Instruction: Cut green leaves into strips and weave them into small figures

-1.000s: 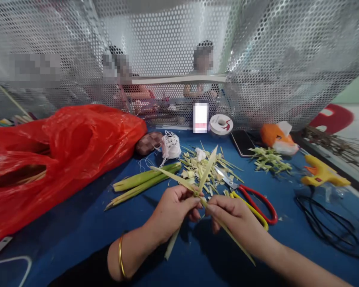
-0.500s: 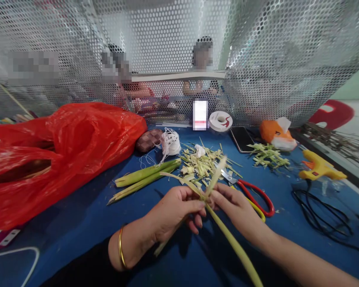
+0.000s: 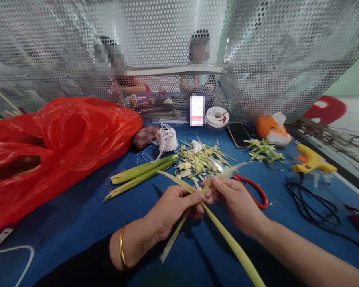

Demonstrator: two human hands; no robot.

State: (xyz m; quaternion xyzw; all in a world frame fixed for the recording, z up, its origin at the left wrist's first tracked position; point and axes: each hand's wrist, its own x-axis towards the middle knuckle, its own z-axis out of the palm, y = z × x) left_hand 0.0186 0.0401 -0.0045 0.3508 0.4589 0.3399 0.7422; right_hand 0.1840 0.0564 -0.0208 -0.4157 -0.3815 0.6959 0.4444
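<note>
Pale green leaf strips (image 3: 231,243) cross between my hands, their ends sticking out in several directions. My left hand (image 3: 175,207) pinches them at the crossing, with thumb on top. My right hand (image 3: 233,195) grips the strip end that points up and right. Red-handled scissors (image 3: 257,191) lie just behind my right hand, partly hidden by it. Beyond my hands spreads a heap of cut leaf scraps (image 3: 197,159). Uncut green leaf stalks (image 3: 143,171) rest on the blue table (image 3: 107,235) to the left.
A red plastic bag (image 3: 86,135) fills the left side. White string (image 3: 166,138), a ribbon spool (image 3: 217,117), a dark phone (image 3: 238,134), and a tissue pack (image 3: 272,128) stand behind. A yellow glue gun (image 3: 313,159) with black cord lies right. People sit beyond the perforated curtain (image 3: 155,36).
My right hand has turned the upper strip end down to the right. The lower-left strip end shows more below my left hand. The whole view has shifted slightly.
</note>
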